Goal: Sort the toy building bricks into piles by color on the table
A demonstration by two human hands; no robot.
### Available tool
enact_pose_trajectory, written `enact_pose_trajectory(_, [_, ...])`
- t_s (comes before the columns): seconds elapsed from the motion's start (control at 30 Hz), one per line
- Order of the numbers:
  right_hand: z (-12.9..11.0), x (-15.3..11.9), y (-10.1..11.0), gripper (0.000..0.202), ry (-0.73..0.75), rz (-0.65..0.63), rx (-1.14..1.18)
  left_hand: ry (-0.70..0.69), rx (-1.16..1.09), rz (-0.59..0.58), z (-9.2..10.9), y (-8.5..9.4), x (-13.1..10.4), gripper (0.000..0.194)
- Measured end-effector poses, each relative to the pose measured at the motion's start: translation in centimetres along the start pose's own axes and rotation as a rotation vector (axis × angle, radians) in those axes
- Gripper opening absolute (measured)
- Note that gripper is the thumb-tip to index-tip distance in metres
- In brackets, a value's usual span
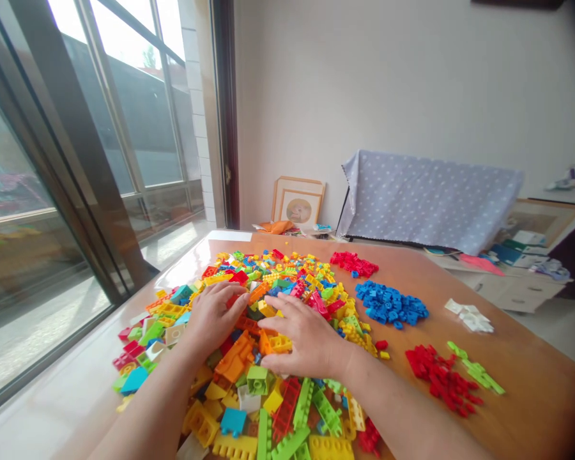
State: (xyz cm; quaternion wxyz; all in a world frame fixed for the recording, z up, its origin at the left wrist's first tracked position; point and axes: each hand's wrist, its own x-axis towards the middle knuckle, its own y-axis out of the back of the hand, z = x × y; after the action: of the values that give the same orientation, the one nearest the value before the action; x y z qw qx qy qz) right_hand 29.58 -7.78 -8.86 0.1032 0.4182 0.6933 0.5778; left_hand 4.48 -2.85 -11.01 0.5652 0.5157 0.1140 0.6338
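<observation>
A big heap of mixed building bricks (234, 358) in many colours covers the middle and left of the brown table (531, 364). Over the heap's left part rests my left hand (215, 316), palm down, fingers and thumb apart, with no brick seen in its grip. Just right of it, my right hand (304, 335) is spread over the bricks, its fingertips near orange and yellow pieces (274, 343). Both hands point inward and do not touch each other. The undersides of the fingers are partly hidden.
Sorted piles lie to the right: blue bricks (390, 305), red bricks at the back (353, 263), red pieces nearer (441, 378), light green pieces (476, 367) and white pieces (469, 316). Windows (138, 115) stand left. Beyond the table are a dotted cloth (426, 198) and a frame (298, 207).
</observation>
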Motion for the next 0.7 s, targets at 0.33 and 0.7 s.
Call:
enact_pose_trajectory(0.33, [1.8, 0.6, -0.3, 0.041, 0.029, 0.097, 0.060, 0.027, -0.006, -0.015, 0.6, 0.1, -0.1, 0.036])
enact_pose_trajectory(0.7, [5.9, 5.8, -2.3, 0.034, -0.071, 0.226, 0.109, 0.038, -0.010, -0.022, 0.6, 0.3, -0.2, 0.038])
